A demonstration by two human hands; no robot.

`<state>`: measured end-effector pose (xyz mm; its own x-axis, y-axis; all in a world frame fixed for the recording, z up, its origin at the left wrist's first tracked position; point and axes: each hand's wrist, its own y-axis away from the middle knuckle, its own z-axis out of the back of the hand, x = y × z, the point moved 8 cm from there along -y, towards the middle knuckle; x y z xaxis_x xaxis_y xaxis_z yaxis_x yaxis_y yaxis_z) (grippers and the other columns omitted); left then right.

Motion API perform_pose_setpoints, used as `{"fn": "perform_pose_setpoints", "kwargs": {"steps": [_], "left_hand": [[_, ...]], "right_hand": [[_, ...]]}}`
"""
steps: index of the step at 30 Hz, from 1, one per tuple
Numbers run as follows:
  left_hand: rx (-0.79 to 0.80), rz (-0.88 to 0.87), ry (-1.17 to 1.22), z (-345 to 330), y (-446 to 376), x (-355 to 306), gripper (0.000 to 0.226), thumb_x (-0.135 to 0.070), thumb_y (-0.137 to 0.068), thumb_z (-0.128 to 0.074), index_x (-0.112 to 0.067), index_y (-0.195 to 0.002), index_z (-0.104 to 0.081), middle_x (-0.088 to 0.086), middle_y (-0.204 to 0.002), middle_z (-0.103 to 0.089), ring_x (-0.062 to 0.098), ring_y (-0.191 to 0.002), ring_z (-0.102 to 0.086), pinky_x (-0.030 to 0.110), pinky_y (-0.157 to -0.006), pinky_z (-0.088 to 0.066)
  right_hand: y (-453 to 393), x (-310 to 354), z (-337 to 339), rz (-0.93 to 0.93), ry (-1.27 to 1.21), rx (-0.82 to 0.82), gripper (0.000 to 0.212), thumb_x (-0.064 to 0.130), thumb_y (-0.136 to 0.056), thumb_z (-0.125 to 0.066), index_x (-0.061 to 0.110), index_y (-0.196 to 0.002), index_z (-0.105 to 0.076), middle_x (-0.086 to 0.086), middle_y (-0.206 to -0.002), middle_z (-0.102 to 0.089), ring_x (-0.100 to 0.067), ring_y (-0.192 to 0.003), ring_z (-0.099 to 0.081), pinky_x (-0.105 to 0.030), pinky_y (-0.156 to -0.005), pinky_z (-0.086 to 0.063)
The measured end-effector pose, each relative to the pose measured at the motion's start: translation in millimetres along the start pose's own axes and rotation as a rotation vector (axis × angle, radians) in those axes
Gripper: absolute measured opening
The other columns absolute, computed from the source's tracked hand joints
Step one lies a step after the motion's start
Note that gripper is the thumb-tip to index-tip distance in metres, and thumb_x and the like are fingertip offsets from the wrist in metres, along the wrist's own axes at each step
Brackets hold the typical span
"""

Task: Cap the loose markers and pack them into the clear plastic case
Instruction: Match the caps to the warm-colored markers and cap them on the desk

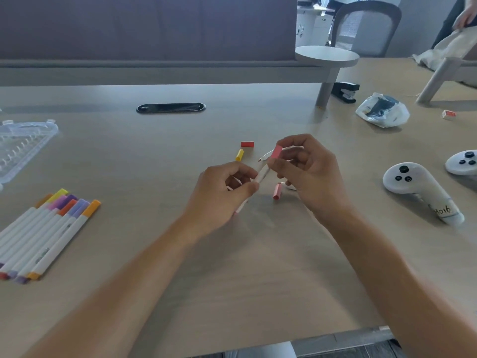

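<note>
- Left hand (224,192) raised over mid-table, forearm reaching in from the lower left, fingers curled round a white marker (262,174) at mid-barrel, thumb pressed along its side.
- Marker tilted up and to the right; lower end poking out beneath the palm near the tabletop, colour there hard to read.
- Right hand (308,174) just beside the left, forearm entering from the lower right, thumb and forefinger pinching a pink cap (277,151) at the marker's upper end.
- Impossible to tell whether the cap is already seated or merely touching the barrel.
- A thin pointed nib (263,158) visible just left of the pink cap; unclear whether part of the held marker or of another pen behind it.
- Loose on the tan table (154,156): red cap (247,144) and yellow cap (239,155) close together beyond the hands, a second pink cap (277,191) lying below the right palm.
- Something small and white partly hidden under the right hand, unidentifiable.
- Row of capped markers (44,233) lying side by side at lower left, tops yellow, purple and orange, lower ends cut off by the frame edge.
- Clear plastic case (23,146) at far left, well apart from the hands, cropped by the edge.
- At right: white handheld controller (418,189), a second controller (463,161) cut off, crumpled plastic bag (382,111), black stapler (344,92).
</note>
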<state>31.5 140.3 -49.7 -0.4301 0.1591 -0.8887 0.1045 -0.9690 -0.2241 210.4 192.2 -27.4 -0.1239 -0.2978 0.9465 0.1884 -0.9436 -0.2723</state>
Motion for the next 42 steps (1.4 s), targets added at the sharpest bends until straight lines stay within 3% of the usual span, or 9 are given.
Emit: {"fn": "perform_pose_setpoints", "kwargs": {"steps": [5, 9, 16, 19, 23, 31, 34, 36, 42], "left_hand": [[0.041, 0.123, 0.198, 0.0, 1.1, 7.7, 0.013, -0.012, -0.092, -0.074, -0.024, -0.088, -0.076, -0.001, -0.077, -0.070, 0.014, -0.061, -0.064, 0.028, -0.048, -0.049], [0.060, 0.126, 0.236, 0.0, 1.8, 9.6, 0.006, -0.010, -0.092, -0.073, -0.015, -0.096, -0.076, 0.007, -0.092, -0.075, 0.017, -0.067, -0.070, 0.028, -0.050, -0.050], [0.013, 0.077, 0.251, 3.5, -1.3, 7.6, 0.008, -0.004, -0.091, -0.072, -0.005, -0.099, -0.074, 0.016, -0.099, -0.075, 0.030, -0.082, -0.074, 0.041, -0.080, -0.063], [-0.005, 0.060, 0.244, 3.7, -0.7, 6.1, 0.007, -0.002, -0.091, -0.072, -0.004, -0.097, -0.074, 0.018, -0.098, -0.074, 0.035, -0.089, -0.072, 0.041, -0.081, -0.064], [-0.036, 0.048, 0.225, 6.5, -1.8, 8.6, 0.009, -0.003, -0.089, -0.074, -0.011, -0.092, -0.076, 0.014, -0.094, -0.075, 0.031, -0.086, -0.075, 0.057, -0.079, -0.062], [-0.051, 0.066, 0.216, 7.2, -0.3, 6.5, 0.016, 0.000, -0.089, -0.073, -0.015, -0.088, -0.075, 0.016, -0.092, -0.075, 0.032, -0.087, -0.074, 0.043, -0.080, -0.064], [-0.082, 0.111, 0.225, 9.9, 0.3, 6.2, 0.008, -0.005, -0.090, -0.074, -0.013, -0.092, -0.075, 0.014, -0.092, -0.076, 0.026, -0.075, -0.076, 0.037, -0.070, -0.062], [-0.124, 0.137, 0.189, 14.4, 1.1, 6.6, 0.006, -0.009, -0.089, -0.076, -0.012, -0.094, -0.076, 0.011, -0.090, -0.076, 0.025, -0.073, -0.076, 0.037, -0.067, -0.062], [-0.212, 0.214, -0.116, 44.4, 8.0, 5.5, 0.006, -0.015, -0.082, -0.074, -0.020, -0.087, -0.075, -0.004, -0.076, -0.073, 0.014, -0.068, -0.071, 0.019, -0.051, -0.050]], "right_hand": [[1.7, 5.1, -2.5, 0.054, 0.041, 0.031, 0.029, 0.014, -0.089, -0.081, 0.019, -0.115, -0.068, 0.003, -0.094, -0.078, -0.021, -0.076, -0.073, -0.026, -0.066, -0.057], [4.5, 6.4, -5.0, 0.079, 0.063, 0.056, 0.033, 0.015, -0.089, -0.081, 0.022, -0.118, -0.068, 0.006, -0.095, -0.077, -0.020, -0.074, -0.071, -0.029, -0.068, -0.059], [9.5, 11.7, -6.6, 0.147, 0.104, 0.052, 0.031, 0.008, -0.090, -0.077, 0.027, -0.114, -0.070, 0.008, -0.100, -0.076, -0.012, -0.069, -0.062, -0.030, -0.061, -0.055], [10.7, 13.3, -6.9, 0.160, 0.112, 0.053, 0.031, 0.006, -0.091, -0.076, 0.026, -0.113, -0.070, 0.011, -0.101, -0.076, -0.011, -0.068, -0.060, -0.032, -0.060, -0.056], [11.9, 14.6, -8.9, 0.166, 0.105, 0.062, 0.034, 0.001, -0.090, -0.074, 0.025, -0.114, -0.070, 0.011, -0.100, -0.075, -0.013, -0.069, -0.059, -0.026, -0.055, -0.053], [13.0, 12.3, -12.7, 0.203, 0.177, 0.051, 0.042, 0.002, -0.088, -0.073, 0.032, -0.118, -0.069, 0.010, -0.100, -0.070, -0.015, -0.078, -0.063, -0.023, -0.057, -0.052], [12.1, 8.1, -18.1, 0.247, 0.319, 0.064, 0.054, 0.014, -0.087, -0.076, 0.041, -0.132, -0.061, 0.015, -0.104, -0.066, -0.013, -0.081, -0.063, -0.034, -0.069, -0.057], [12.0, 4.5, -21.4, 0.268, 0.423, 0.073, 0.061, 0.022, -0.088, -0.077, 0.043, -0.140, -0.055, 0.017, -0.108, -0.064, -0.011, -0.087, -0.062, -0.033, -0.075, -0.056], [21.0, 7.6, -39.1, 0.275, 0.662, 0.147, 0.045, 0.035, -0.094, -0.068, 0.035, -0.137, -0.055, 0.015, -0.110, -0.061, -0.008, -0.101, -0.059, -0.042, -0.088, -0.054]]}}
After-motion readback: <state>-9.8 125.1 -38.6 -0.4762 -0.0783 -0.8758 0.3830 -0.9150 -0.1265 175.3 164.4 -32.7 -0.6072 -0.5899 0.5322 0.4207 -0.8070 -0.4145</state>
